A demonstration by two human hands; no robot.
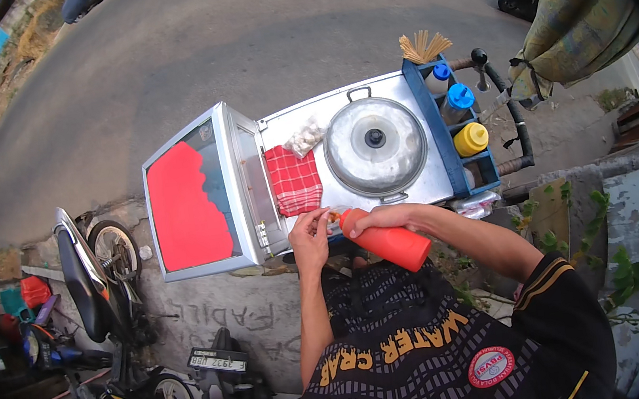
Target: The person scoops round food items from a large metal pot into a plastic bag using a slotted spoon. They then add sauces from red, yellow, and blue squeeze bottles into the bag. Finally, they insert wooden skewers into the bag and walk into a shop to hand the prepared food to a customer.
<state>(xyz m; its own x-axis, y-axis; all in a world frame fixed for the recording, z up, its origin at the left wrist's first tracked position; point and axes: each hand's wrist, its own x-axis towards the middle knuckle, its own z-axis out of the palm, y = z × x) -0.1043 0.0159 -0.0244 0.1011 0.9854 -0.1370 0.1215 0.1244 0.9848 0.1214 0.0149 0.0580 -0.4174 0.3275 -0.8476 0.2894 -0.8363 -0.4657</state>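
Steel cart top with lidded pot, checked cloth

Both forearms reach forward, the left hand pinching with curled fingers, the right hand closed in a grip beside it.

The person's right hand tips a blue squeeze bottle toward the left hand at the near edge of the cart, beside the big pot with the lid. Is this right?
Not quite: the squeeze bottle is red-orange, not blue, as the head view shows. The right hand does tip it toward the left hand at the near edge of the cart, beside the lidded pot.
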